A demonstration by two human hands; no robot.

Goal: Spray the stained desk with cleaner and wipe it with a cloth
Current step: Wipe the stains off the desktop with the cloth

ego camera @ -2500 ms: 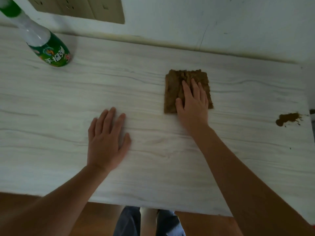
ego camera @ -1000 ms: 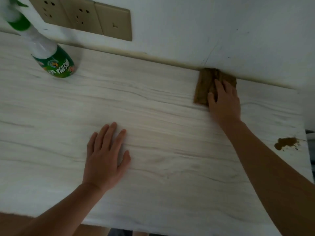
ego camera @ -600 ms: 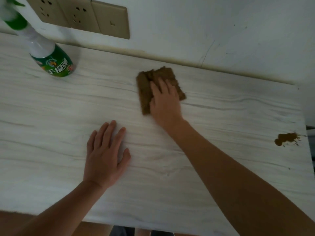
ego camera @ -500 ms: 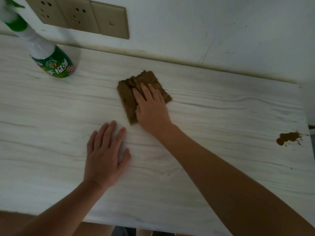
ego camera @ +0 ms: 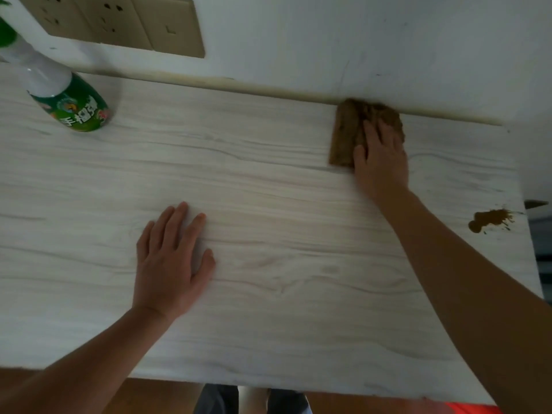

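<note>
Cloth (ego camera: 348, 134) now half-hidden at wall

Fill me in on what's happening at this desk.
A person is wiping the desk. The right hand presses a brown cloth flat at the back edge, against the wall. The left hand lies flat on the desk, holding nothing. A green spray bottle stands at the far left. A brown stain near the right edge is not yet wiped.
</note>
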